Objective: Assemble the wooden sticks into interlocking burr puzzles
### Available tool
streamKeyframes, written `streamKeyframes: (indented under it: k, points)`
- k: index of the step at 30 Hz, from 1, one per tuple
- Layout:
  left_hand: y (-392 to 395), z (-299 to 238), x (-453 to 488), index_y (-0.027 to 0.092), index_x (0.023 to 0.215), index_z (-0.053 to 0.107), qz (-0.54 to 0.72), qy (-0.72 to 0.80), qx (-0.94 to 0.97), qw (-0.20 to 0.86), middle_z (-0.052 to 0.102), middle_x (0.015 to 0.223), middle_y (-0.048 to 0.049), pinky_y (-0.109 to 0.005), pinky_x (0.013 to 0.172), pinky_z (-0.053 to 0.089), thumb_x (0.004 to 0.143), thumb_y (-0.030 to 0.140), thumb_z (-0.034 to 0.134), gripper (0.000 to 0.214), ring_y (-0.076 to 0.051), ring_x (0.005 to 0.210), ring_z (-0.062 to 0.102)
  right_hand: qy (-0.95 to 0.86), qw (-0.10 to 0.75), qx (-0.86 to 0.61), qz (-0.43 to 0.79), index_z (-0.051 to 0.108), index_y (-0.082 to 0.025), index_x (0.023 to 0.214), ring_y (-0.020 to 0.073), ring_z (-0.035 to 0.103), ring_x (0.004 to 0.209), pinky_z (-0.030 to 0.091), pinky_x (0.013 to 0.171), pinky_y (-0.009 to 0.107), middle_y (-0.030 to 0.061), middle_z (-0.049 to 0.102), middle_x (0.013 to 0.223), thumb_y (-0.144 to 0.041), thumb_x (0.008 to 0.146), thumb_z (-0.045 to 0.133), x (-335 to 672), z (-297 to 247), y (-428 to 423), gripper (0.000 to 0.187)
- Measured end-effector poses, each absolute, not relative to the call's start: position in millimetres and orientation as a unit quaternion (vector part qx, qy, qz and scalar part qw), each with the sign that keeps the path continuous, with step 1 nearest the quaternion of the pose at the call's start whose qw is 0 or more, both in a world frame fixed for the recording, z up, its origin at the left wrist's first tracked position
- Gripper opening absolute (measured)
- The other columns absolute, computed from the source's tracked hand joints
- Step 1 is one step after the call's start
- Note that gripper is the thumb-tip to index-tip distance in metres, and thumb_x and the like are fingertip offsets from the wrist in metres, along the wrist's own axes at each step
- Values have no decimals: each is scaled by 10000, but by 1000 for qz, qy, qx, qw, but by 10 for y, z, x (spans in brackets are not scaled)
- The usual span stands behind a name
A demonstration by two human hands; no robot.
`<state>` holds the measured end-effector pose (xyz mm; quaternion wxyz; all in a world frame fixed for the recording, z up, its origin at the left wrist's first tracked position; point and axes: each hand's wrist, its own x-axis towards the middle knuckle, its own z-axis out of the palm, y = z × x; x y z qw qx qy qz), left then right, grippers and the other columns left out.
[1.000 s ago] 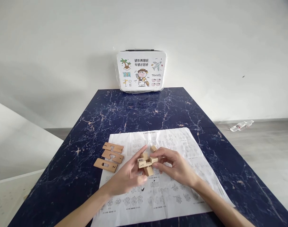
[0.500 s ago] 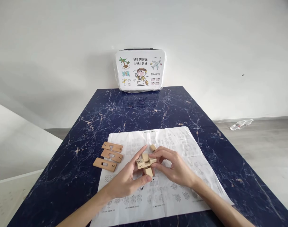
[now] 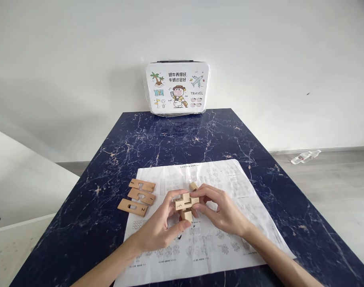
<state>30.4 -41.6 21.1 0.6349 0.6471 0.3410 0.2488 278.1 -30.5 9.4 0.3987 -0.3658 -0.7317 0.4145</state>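
A pale wooden burr puzzle (image 3: 186,205) of crossing notched pieces is held between my two hands above the printed sheet. The number 3 shows on its left end. My left hand (image 3: 161,223) grips it from the left, with the thumb at its lower block and the fingers curled around behind. From the right, my right hand (image 3: 219,209) pinches its right end between thumb and fingers. A separate small wooden block (image 3: 193,186) lies just beyond my right fingertips, partly hidden. My fingers cover some of the puzzle's joints.
Three flat wooden pieces with cutouts (image 3: 136,202) lie left, overlapping the edge of the instruction sheet (image 3: 229,187). A white cartoon case (image 3: 178,89) stands at the far edge of the blue marbled table (image 3: 176,139). Clear plastic packaging (image 3: 305,157) lies on the floor.
My left fingers have curled in closer around the puzzle. The puzzle has tilted and moved slightly to the right. My right hand keeps its pinch with little movement.
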Motion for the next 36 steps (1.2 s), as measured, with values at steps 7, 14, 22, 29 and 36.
streamKeyframes:
  k: [7, 14, 22, 29, 36]
  points:
    - [-420, 202, 297, 330, 1536, 322, 245, 346, 656, 625, 662, 1280, -118, -487, 948, 523, 1076, 457, 637, 572, -295, 1122, 655, -739, 396, -375, 396, 685, -232, 1224, 200, 649, 766, 566, 677, 376, 69, 704, 955, -401, 1100, 594, 2768, 70, -323, 229]
    - [-391, 246, 291, 341, 1543, 321, 239, 348, 646, 636, 630, 1250, -96, -469, 927, 538, 1075, 434, 645, 577, -279, 1094, 653, -745, 406, -381, 367, 689, -233, 1216, 200, 646, 764, 577, 683, 387, 79, 703, 1000, -430, 1101, 596, 2750, 3, -329, 246]
    - [-402, 213, 281, 355, 1526, 317, 235, 335, 665, 625, 626, 1275, -99, -465, 945, 515, 1088, 437, 623, 541, -272, 1109, 634, -715, 386, -408, 417, 714, -239, 1155, 192, 643, 731, 552, 653, 363, 46, 695, 912, -414, 1066, 642, 2758, 64, -316, 210]
    - [-387, 267, 309, 372, 1501, 370, 253, 330, 638, 648, 636, 1153, -53, -379, 836, 529, 1060, 429, 680, 542, -219, 964, 635, -721, 399, -388, 412, 709, -241, 1179, 211, 652, 804, 561, 712, 384, 64, 703, 973, -421, 1074, 637, 2775, 61, -325, 221]
    - [-370, 230, 312, 327, 1551, 333, 243, 301, 595, 704, 648, 1018, -28, -362, 792, 534, 1062, 403, 692, 612, -156, 784, 600, -703, 405, -370, 452, 714, -237, 1175, 213, 695, 822, 591, 728, 388, 70, 722, 990, -449, 1067, 659, 2784, 50, -320, 244]
